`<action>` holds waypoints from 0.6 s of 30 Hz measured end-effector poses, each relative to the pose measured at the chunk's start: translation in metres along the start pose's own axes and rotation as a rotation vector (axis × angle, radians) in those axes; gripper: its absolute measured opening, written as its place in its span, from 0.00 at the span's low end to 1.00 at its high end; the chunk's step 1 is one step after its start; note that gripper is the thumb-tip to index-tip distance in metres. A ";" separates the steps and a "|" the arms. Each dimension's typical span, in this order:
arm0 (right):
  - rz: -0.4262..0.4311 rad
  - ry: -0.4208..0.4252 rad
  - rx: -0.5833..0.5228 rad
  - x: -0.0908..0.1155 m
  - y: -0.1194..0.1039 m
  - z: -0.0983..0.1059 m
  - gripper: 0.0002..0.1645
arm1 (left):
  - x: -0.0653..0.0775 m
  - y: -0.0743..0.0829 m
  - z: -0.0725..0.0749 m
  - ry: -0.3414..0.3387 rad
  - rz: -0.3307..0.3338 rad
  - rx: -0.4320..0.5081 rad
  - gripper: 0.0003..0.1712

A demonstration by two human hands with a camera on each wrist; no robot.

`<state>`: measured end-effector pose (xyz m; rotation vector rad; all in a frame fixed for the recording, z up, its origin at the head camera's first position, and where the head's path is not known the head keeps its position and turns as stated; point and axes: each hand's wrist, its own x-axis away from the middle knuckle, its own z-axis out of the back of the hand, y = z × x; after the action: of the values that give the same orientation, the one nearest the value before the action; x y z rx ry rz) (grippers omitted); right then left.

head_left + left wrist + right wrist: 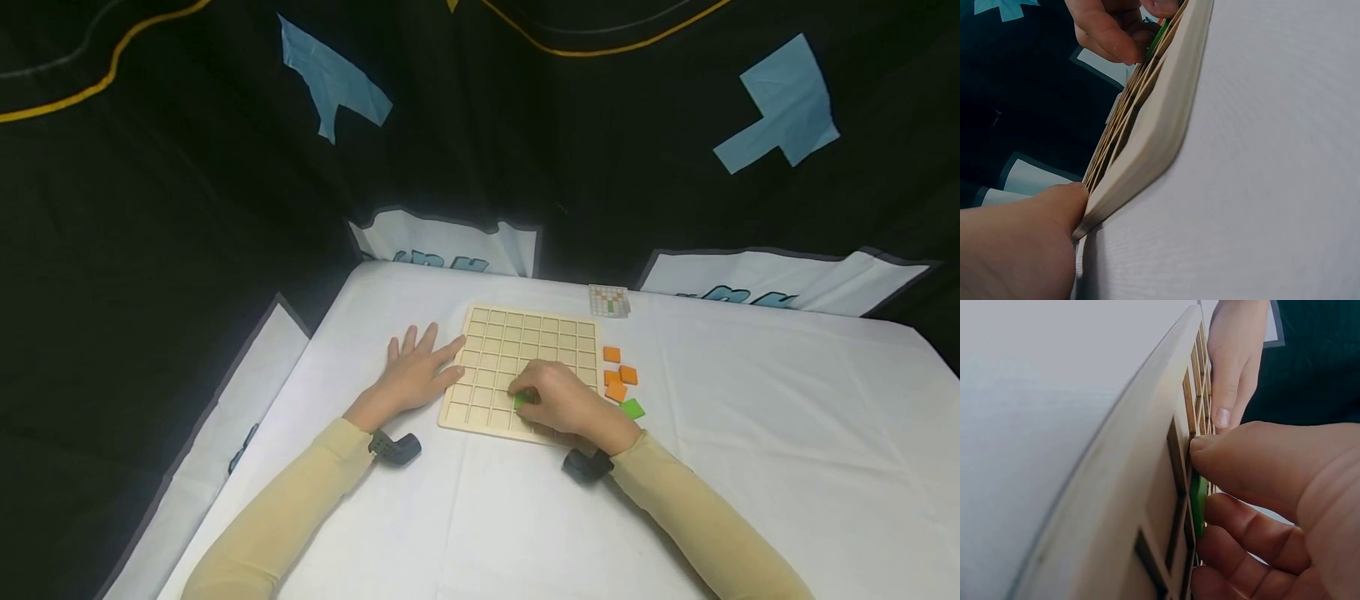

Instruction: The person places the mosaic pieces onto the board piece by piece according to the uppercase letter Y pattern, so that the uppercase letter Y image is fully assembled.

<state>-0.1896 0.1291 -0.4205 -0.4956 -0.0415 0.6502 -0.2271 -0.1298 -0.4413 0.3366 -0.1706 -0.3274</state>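
A pale wooden grid board (pixel 487 333) lies on the white table. My left hand (pixel 411 377) rests flat at its left edge, fingers spread, with thumb and index finger touching the rim. Over the lower middle of the grid, my right hand (pixel 558 398) pinches a green square tile (pixel 521 401) between thumb and fingers. In the right wrist view that green tile (pixel 1198 503) sits against the grid's cells under the curled fingers; whether it is fully seated I cannot tell. Several orange tiles (pixel 628 375) and another green tile (pixel 632 408) lie just right of the board.
Small cards (pixel 608 302), the top one printed with an orange and green grid pattern, lie beyond the board's upper right corner. White cloth (pixel 750 433) covers the table. A black curtain (pixel 525 150) with blue and white shapes hangs behind it.
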 end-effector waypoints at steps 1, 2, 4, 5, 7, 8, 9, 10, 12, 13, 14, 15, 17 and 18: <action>0.001 0.001 -0.001 0.000 0.000 0.000 0.15 | 0.000 0.000 0.000 0.001 0.000 -0.001 0.36; 0.002 0.000 -0.001 0.000 0.000 0.001 0.15 | 0.000 0.000 0.001 0.000 0.000 -0.002 0.36; 0.002 0.001 -0.004 0.000 0.000 0.001 0.16 | 0.000 0.000 0.001 0.001 0.000 -0.002 0.36; 0.003 0.001 -0.004 0.000 0.000 0.002 0.16 | 0.000 0.000 0.001 0.001 0.000 -0.002 0.36; 0.012 0.006 -0.001 0.001 0.003 0.003 0.16 | 0.000 -0.001 0.000 0.002 0.001 0.000 0.36; 0.017 0.012 -0.001 0.002 0.004 0.004 0.16 | -0.001 -0.001 -0.001 0.003 0.000 0.001 0.36; 0.020 0.019 -0.003 0.003 0.006 0.005 0.16 | -0.001 -0.001 -0.001 0.004 0.000 0.003 0.36; 0.018 0.024 -0.005 0.005 0.008 0.007 0.16 | -0.002 -0.001 -0.002 0.003 0.000 0.006 0.36; 0.017 0.040 -0.006 0.009 0.011 0.013 0.16 | -0.002 -0.001 -0.003 0.005 -0.001 0.008 0.36; 0.015 0.049 -0.011 0.012 0.013 0.016 0.17 | -0.003 -0.001 -0.003 0.004 -0.001 0.010 0.36; 0.007 0.055 -0.014 0.015 0.014 0.019 0.17 | -0.003 -0.001 -0.003 0.005 -0.002 0.010 0.36; -0.003 0.059 -0.018 0.017 0.016 0.022 0.17 | -0.003 -0.001 -0.003 0.005 -0.002 0.011 0.36; -0.014 0.072 -0.029 0.023 0.020 0.027 0.17 | -0.002 -0.001 -0.002 0.006 0.000 0.007 0.36; -0.025 0.075 -0.035 0.026 0.023 0.029 0.18 | -0.002 -0.001 -0.002 0.006 0.000 0.004 0.36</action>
<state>-0.1871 0.1726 -0.4078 -0.5519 0.0117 0.6068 -0.2291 -0.1299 -0.4434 0.3413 -0.1650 -0.3257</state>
